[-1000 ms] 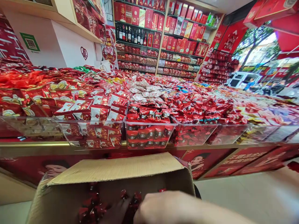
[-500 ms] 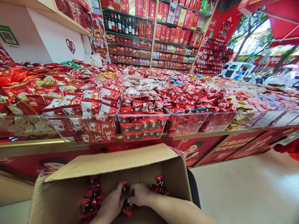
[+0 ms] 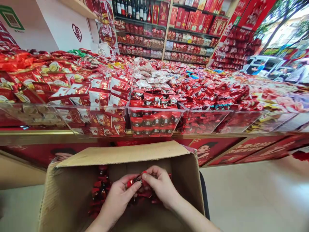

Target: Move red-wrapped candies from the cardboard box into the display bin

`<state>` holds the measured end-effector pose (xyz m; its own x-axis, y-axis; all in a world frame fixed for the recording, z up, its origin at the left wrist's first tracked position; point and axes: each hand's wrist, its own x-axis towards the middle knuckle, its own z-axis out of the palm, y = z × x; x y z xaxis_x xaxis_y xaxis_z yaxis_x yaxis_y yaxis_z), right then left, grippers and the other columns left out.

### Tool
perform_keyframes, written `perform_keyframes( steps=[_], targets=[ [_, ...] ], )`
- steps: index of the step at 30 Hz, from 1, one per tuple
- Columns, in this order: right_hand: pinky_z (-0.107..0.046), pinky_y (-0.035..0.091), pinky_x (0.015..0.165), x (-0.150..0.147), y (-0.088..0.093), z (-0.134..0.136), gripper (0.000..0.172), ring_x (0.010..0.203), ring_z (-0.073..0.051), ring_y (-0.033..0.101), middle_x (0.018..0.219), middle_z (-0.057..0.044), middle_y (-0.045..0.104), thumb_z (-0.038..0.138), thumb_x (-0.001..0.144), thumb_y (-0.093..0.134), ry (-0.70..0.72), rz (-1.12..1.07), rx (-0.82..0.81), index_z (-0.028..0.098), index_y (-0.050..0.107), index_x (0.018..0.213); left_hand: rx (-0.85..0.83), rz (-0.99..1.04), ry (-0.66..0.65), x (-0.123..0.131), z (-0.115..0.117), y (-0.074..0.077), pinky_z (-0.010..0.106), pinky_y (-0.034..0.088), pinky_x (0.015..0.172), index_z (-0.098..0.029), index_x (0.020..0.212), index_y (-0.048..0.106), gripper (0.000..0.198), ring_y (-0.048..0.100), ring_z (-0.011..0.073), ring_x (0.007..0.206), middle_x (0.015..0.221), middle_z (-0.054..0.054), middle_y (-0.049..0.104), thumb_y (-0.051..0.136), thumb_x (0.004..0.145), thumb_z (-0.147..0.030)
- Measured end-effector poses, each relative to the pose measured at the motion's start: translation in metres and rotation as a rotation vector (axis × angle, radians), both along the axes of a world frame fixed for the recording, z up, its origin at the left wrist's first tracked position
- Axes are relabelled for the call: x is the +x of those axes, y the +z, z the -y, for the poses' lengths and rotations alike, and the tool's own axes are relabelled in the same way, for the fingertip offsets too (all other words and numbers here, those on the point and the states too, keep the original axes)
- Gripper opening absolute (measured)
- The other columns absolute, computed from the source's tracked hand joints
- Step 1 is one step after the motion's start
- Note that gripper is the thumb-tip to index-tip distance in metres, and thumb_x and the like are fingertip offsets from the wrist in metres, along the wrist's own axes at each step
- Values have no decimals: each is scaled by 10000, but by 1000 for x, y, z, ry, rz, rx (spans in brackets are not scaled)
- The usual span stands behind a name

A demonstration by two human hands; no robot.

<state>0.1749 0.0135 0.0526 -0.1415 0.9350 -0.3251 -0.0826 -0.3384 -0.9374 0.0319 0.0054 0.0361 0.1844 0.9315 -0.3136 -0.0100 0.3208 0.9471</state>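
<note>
Above the cardboard box (image 3: 72, 158), my left hand (image 3: 123, 193) and my right hand (image 3: 160, 185) are close together, their fingers closed on wrapped candy (image 3: 131, 183) in shiny red and black wrappers. My left thumb presses on the candy from the left, and my right thumb and fingers pinch it from the right. The number of pieces between the fingers cannot be made out. Down in the box, a row of red-black wrapped candies (image 3: 99, 190) lies along the left. More candies show partly beneath my hands.
Past the box, a clear plastic bin (image 3: 154, 124) holds stacked red-black candies. A bin of red and white packets (image 3: 96, 120) stands to its left, and another bin of red packets (image 3: 202, 124) to its right. Shelves of boxes and bottles (image 3: 135, 11) rise behind. Pale floor (image 3: 241, 193) lies at right.
Both hands have risen from the box bottom with the candy and come closer to the camera. The view has tilted down and shifted left, so the box and bins appear farther right.
</note>
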Motion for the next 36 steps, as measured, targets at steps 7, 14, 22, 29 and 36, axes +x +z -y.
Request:
perform_keyframes(
  steps=[7, 14, 22, 29, 36],
  targets=[
    [-234, 445, 458, 10, 11, 16, 261, 469, -107, 538, 579, 17, 583, 395, 630, 665, -166, -287, -15, 159, 556, 660, -207, 331, 156, 20, 18, 27, 181, 459, 539, -195, 956, 623, 248, 612, 106, 666, 779, -3, 724, 591, 736, -305],
    [-209, 461, 475, 15, 23, 17, 285, 519, -95, 567, 669, 24, 604, 321, 578, 721, -85, -222, 6, 189, 555, 769, -177, 327, 202, 24, 19, 28, 174, 441, 511, -194, 1000, 593, 325, 555, 72, 571, 714, -33, 687, 621, 707, -332],
    [-285, 481, 672, 36, 35, 36, 389, 776, -172, 585, 894, -54, 586, 315, 662, 662, 147, 154, 291, 248, 516, 1016, -197, 274, 10, 21, 25, 36, 124, 320, 397, -199, 944, 504, 392, 534, 38, 462, 589, -59, 638, 680, 639, -370],
    [-225, 451, 750, 58, 71, 34, 175, 833, -127, 572, 890, -57, 629, 170, 793, 517, 432, 306, 743, 217, 623, 923, -391, 331, -169, 25, 30, 62, 156, 157, 349, -196, 973, 457, 392, 441, 4, 326, 598, -25, 626, 510, 734, -502],
    [-188, 418, 483, 57, 70, 26, 197, 520, -85, 511, 594, 4, 583, 350, 724, 593, 114, 250, 280, 153, 606, 722, -67, 82, -321, 28, 26, 57, 147, 229, 369, -168, 851, 532, 324, 498, 20, 376, 608, -14, 648, 469, 769, -475]
  ],
)
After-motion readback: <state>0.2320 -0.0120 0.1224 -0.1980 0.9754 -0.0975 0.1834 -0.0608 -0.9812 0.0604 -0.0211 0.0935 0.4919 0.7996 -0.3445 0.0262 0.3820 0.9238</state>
